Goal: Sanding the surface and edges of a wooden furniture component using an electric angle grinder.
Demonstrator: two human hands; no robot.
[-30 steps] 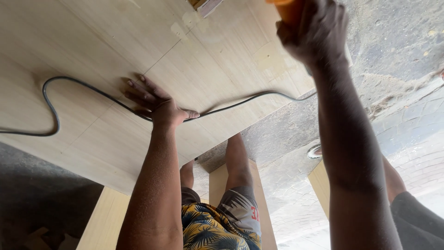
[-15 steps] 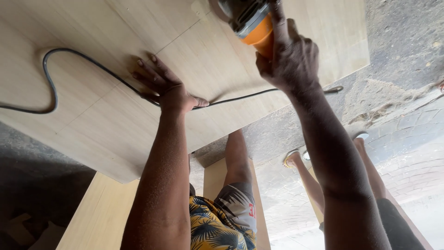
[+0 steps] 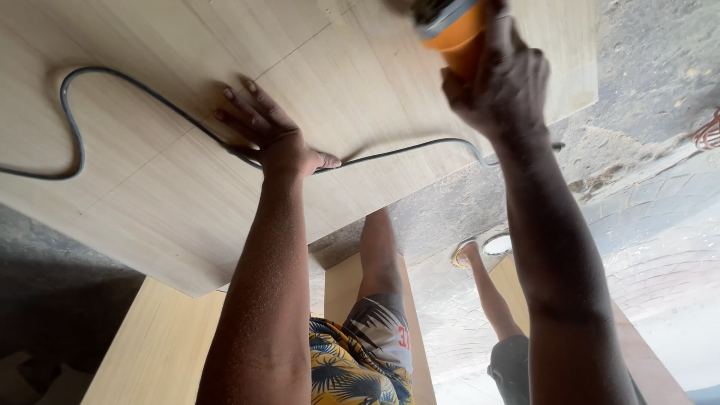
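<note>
Left hand [image 3: 274,135]: fingers [image 3: 238,97] released, spread flat and pressing on the wood panel [image 3: 187,150], pointing toward 11 o'clock. Black power cord [image 3: 71,135] runs under the palm; thumb lies along it toward 3 o'clock.

Right hand [image 3: 499,86]: fingers clenched around the orange body of a power tool [image 3: 450,26] at 12 o'clock, top edge of view. Tool has a grey collar above the orange part; its head is blurred and cut off by the frame, so type and contact with the panel can't be told.

Cord: from the left hand it loops out toward 9 o'clock in an S-bend and exits the left edge; the other way it runs toward 3 o'clock across the panel, passes behind the right wrist and ends just past the panel's edge.

Panel: light wood grain, large, fills the top and left of the view, faint straight lines marked across it. It rests on another light wood board [image 3: 150,345] at 7 o'clock.

Below, 6 o'clock: patterned blue-yellow shorts [image 3: 352,367] and a bare leg. At 5 o'clock a second person's leg [image 3: 487,292], foot in a sandal on the rough concrete floor [image 3: 645,90]. Floor runs from 1 to 4 o'clock.
</note>
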